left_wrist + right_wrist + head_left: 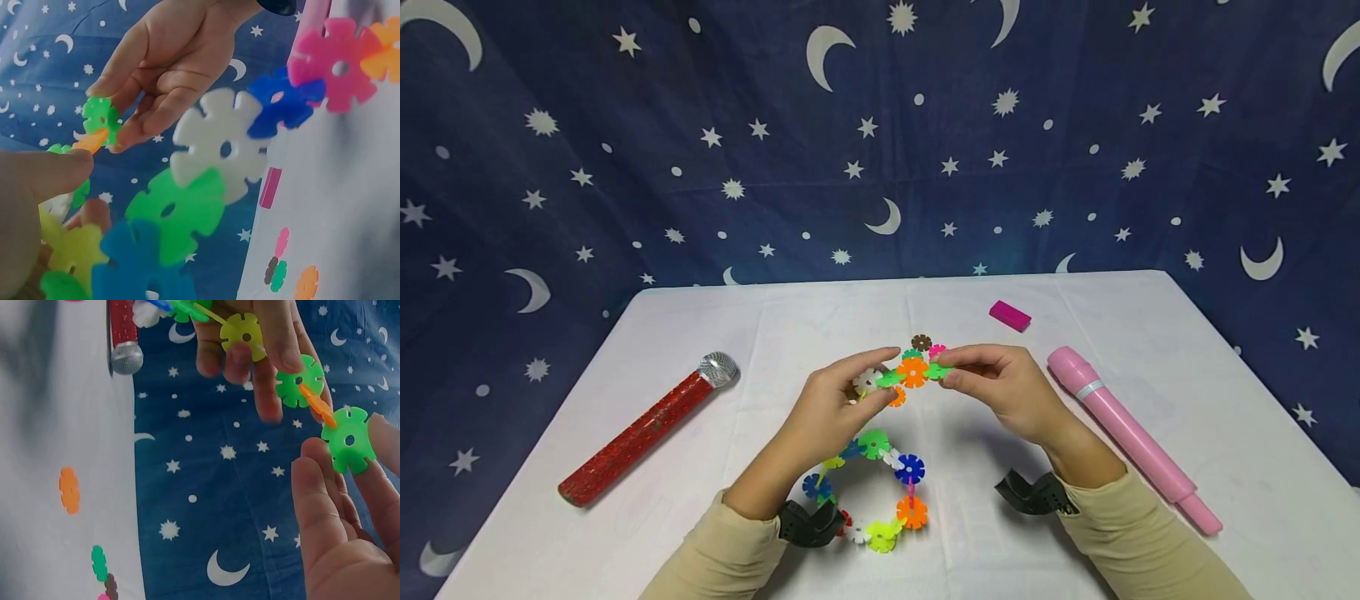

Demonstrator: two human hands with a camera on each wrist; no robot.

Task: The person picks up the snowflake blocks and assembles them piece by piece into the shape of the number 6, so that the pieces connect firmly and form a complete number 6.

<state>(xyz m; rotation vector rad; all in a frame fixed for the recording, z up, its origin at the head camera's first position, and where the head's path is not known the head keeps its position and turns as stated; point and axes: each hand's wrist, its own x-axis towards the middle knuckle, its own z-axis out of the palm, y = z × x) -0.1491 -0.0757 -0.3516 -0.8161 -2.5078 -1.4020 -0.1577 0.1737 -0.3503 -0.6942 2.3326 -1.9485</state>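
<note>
In the head view my left hand pinches one end of a chain of plastic snowflake discs, holding a green disc between thumb and finger. My right hand pinches another green disc by its edge. Between the two hands an orange disc joins these green ones, slotted edge to edge, as the right wrist view also shows. From the left hand the chain curves down in a near-loop of yellow, blue, white and other colours. A yellow disc lies against the left fingers in the right wrist view.
Beyond the hands lie loose discs: brown, pink, teal and orange. A red microphone lies at left, a pink microphone at right. A magenta block sits near the back edge of the white-covered table.
</note>
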